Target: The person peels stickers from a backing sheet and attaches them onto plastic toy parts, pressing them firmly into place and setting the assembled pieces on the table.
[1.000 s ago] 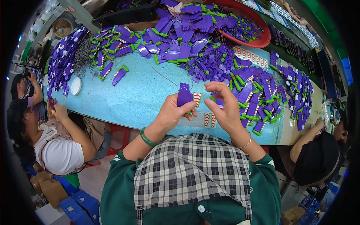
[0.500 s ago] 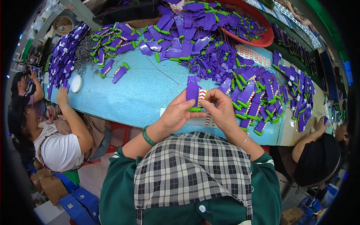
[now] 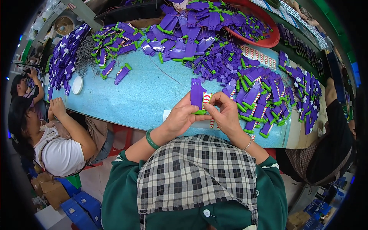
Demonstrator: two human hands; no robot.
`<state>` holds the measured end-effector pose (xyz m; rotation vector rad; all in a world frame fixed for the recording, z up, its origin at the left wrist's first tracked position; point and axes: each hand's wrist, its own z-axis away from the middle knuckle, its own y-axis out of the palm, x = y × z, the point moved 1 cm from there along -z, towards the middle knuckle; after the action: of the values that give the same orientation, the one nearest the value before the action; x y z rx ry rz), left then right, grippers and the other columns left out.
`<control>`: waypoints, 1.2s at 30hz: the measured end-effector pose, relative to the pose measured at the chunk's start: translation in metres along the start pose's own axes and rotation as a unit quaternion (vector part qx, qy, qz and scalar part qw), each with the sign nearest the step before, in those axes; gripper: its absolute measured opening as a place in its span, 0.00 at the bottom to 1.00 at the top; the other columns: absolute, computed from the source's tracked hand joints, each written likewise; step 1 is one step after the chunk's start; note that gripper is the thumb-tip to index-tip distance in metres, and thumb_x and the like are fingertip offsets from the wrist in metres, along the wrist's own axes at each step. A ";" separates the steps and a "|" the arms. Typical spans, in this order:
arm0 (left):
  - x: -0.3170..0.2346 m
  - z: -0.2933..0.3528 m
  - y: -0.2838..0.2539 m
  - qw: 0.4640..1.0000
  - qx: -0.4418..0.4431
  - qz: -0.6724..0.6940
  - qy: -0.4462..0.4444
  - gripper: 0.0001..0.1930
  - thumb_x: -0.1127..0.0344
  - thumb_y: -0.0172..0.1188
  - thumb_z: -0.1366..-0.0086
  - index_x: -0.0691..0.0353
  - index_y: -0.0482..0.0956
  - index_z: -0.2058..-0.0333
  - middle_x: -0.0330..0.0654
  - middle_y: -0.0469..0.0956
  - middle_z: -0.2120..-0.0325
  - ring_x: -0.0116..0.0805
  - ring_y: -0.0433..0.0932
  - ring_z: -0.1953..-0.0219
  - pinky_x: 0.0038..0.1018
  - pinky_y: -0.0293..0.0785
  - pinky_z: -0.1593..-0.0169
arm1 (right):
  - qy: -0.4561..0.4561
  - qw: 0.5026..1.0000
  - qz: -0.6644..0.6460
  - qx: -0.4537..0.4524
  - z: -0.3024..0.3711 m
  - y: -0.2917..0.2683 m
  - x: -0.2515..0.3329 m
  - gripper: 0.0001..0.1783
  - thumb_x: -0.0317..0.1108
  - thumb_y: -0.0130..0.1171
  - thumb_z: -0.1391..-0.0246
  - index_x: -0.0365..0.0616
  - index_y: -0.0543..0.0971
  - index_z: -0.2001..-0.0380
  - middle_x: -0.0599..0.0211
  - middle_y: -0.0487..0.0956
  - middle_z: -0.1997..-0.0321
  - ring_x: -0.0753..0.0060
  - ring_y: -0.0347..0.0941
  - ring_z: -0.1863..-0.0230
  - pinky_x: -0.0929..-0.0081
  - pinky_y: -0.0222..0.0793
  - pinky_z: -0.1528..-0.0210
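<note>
Between my two hands, above the near edge of the blue table, is a purple plastic part [image 3: 197, 92] with a green end piece at its bottom. My left hand [image 3: 180, 118] is closed round its lower left side, thumb on the front. A red-and-white chevron sticker [image 3: 207, 98] lies along the part's right side. My right hand [image 3: 225, 112] pinches at that sticker with thumb and forefinger. Just below the hands, part of a sticker strip [image 3: 212, 123] shows, mostly covered. To the right lies a heap of purple parts with green ends [image 3: 255, 96], many bearing chevron stickers.
More purple parts [image 3: 188, 34] are piled at the back, beside a red basin [image 3: 273, 37]. A sticker sheet [image 3: 264, 59] lies behind the right heap. A white round lid [image 3: 78, 85] is on the left of the blue table [image 3: 149, 92]. Co-workers sit on both sides.
My hands and the part stay nearly in place, the right fingers still at the sticker. The left co-worker's hand has drawn back from the pile; the right co-worker now reaches farther across the table.
</note>
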<state>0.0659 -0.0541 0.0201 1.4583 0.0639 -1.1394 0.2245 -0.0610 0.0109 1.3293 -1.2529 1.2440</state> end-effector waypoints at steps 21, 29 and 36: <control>0.009 0.001 0.006 0.987 0.007 -0.158 0.027 0.15 0.75 0.47 0.35 0.62 0.62 0.50 0.38 0.67 0.56 0.30 0.70 0.52 0.30 0.77 0.51 | -0.209 0.951 0.213 -0.077 0.003 -0.006 0.011 0.09 0.27 0.64 0.59 0.41 0.72 0.83 0.67 0.74 0.80 0.68 0.67 0.77 0.73 0.61 0.74; 0.010 0.000 0.009 0.998 0.021 -0.039 -0.046 0.18 0.52 0.35 0.30 0.62 0.65 0.60 0.38 0.70 0.74 0.29 0.72 0.75 0.25 0.71 0.75 | -0.062 0.996 0.050 0.048 -0.005 0.002 0.002 0.25 0.42 0.64 0.58 0.39 0.71 0.58 0.57 0.74 0.61 0.62 0.71 0.59 0.68 0.69 0.61; 0.025 -0.010 0.000 0.952 0.144 0.131 -0.234 0.21 0.49 0.36 0.31 0.61 0.67 0.72 0.35 0.62 0.88 0.23 0.57 0.89 0.18 0.48 0.88 | 0.033 0.986 -0.067 0.150 -0.004 0.000 0.012 0.12 0.33 0.56 0.49 0.33 0.76 0.67 0.58 0.77 0.63 0.68 0.73 0.60 0.73 0.67 0.54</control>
<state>0.0848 -0.0605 0.0018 1.3583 -0.6341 -1.2784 0.2239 -0.0580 0.0228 1.5460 -0.9388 1.4066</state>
